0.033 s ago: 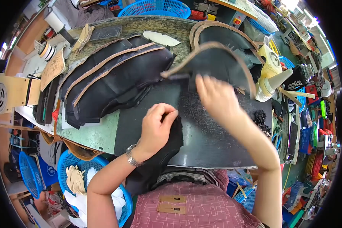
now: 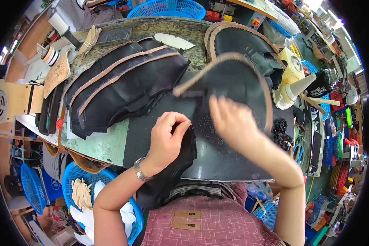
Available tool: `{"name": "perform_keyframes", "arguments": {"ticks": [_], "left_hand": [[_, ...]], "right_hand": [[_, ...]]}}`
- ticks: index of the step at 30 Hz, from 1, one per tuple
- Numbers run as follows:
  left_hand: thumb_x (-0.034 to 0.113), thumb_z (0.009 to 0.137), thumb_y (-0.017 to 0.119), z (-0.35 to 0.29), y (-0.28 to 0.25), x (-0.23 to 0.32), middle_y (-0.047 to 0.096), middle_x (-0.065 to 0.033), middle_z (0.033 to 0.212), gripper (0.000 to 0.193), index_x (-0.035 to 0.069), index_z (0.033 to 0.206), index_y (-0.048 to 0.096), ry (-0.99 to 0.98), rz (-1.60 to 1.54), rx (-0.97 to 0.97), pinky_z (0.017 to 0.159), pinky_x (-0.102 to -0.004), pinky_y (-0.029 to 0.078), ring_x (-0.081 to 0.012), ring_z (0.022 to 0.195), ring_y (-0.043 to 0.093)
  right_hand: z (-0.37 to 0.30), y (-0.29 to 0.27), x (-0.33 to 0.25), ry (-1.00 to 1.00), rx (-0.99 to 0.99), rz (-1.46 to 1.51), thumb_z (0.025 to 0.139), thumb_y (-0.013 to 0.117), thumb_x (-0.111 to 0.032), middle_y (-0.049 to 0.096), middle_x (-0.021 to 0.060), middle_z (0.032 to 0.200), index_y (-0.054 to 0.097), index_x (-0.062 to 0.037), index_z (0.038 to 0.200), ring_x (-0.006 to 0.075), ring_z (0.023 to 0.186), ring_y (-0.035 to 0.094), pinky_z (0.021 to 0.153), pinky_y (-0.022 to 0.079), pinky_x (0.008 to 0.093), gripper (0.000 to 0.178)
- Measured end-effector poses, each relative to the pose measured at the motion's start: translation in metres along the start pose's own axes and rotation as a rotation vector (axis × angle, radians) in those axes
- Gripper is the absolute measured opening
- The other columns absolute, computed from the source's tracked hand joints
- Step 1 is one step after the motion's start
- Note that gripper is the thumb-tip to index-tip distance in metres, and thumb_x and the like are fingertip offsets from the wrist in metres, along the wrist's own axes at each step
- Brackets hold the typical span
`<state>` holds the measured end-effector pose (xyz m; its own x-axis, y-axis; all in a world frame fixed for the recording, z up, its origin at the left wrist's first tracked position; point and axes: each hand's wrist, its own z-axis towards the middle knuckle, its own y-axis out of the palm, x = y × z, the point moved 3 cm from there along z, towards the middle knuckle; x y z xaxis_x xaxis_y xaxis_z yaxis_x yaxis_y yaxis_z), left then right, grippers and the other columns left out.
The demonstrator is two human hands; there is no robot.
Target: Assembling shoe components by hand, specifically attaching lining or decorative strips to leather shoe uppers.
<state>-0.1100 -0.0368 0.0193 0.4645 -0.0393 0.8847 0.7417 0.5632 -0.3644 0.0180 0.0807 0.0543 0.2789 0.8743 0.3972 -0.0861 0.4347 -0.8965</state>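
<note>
My right hand (image 2: 233,121) grips the near edge of a curved black leather piece (image 2: 229,78) with a tan toothed rim, holding it over the right of the work surface; hand and piece are smeared by motion. Nearer to me, my left hand (image 2: 165,137) is closed in a pinch on the upper edge of a black leather panel (image 2: 187,149), which hangs down toward my lap. Left of both hands lies an overlapping row of black leather pieces (image 2: 139,86) with tan strips. More tan-rimmed black pieces (image 2: 244,39) lie at the far right.
A yellowish container with a cone-shaped nozzle (image 2: 291,92) stands right of the held piece, near black scraps (image 2: 282,133). A white blade-shaped piece (image 2: 174,41) lies at the back. Blue baskets stand beyond the table (image 2: 168,9) and below left (image 2: 137,227).
My right hand has come slightly toward me, and the tan-rimmed leather piece has moved down with it. My left hand has barely shifted.
</note>
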Motion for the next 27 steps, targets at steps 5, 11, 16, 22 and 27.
{"name": "perform_keyframes", "arguments": {"ticks": [5, 11, 16, 22, 27], "left_hand": [[0.005, 0.08, 0.063, -0.013, 0.021, 0.013, 0.066, -0.0079, 0.098, 0.006, 0.005, 0.083, 0.058, 0.242, 0.053, -0.275, 0.083, -0.0369, 0.044, -0.0258, 0.092, 0.059], [0.008, 0.081, 0.061, -0.026, 0.055, 0.003, 0.058, -0.0175, 0.116, 0.009, 0.003, 0.086, 0.055, 0.441, 0.345, -0.412, 0.093, -0.0443, 0.04, -0.0334, 0.116, 0.05], [0.004, 0.08, 0.053, -0.029, 0.057, 0.001, 0.055, -0.0232, 0.117, 0.015, -0.002, 0.094, 0.053, 0.417, 0.287, -0.405, 0.095, -0.0436, 0.038, -0.0356, 0.115, 0.05], [0.007, 0.081, 0.06, -0.029, 0.055, 0.005, 0.059, -0.0197, 0.105, 0.012, 0.002, 0.088, 0.052, 0.329, 0.333, -0.51, 0.093, -0.0423, 0.039, -0.035, 0.106, 0.055], [0.008, 0.078, 0.064, -0.025, 0.053, 0.005, 0.062, -0.0155, 0.094, 0.012, 0.002, 0.083, 0.054, 0.38, 0.238, -0.366, 0.089, -0.042, 0.041, -0.0335, 0.099, 0.057]], "right_hand": [[-0.041, 0.004, -0.019, -0.097, -0.138, 0.795, 0.077, 0.061, -0.019, 0.063, 0.0114, 0.079, 0.061, -0.0002, 0.095, 0.0259, 0.072, 0.065, 0.06, 0.052, 0.0332, 0.026], [0.042, 0.037, 0.022, -0.075, 0.022, 0.727, 0.073, 0.064, -0.007, 0.061, 0.012, 0.091, 0.058, -0.0084, 0.11, 0.0292, 0.082, 0.064, 0.066, 0.051, 0.0411, 0.038], [0.064, 0.042, 0.013, -0.195, -0.219, 0.656, 0.072, 0.064, -0.007, 0.055, 0.0083, 0.095, 0.06, -0.0085, 0.1, 0.0304, 0.091, 0.061, 0.07, 0.05, 0.0378, 0.029], [0.005, 0.011, 0.036, -0.392, 0.269, 0.531, 0.073, 0.059, -0.01, 0.059, 0.007, 0.092, 0.058, -0.0058, 0.08, 0.0261, 0.088, 0.058, 0.082, 0.046, 0.0399, 0.008], [-0.012, 0.052, 0.042, -0.025, -0.088, 1.088, 0.08, 0.06, -0.019, 0.059, 0.0083, 0.077, 0.058, -0.0062, 0.079, 0.0284, 0.083, 0.057, 0.083, 0.042, 0.0427, 0.013]]}}
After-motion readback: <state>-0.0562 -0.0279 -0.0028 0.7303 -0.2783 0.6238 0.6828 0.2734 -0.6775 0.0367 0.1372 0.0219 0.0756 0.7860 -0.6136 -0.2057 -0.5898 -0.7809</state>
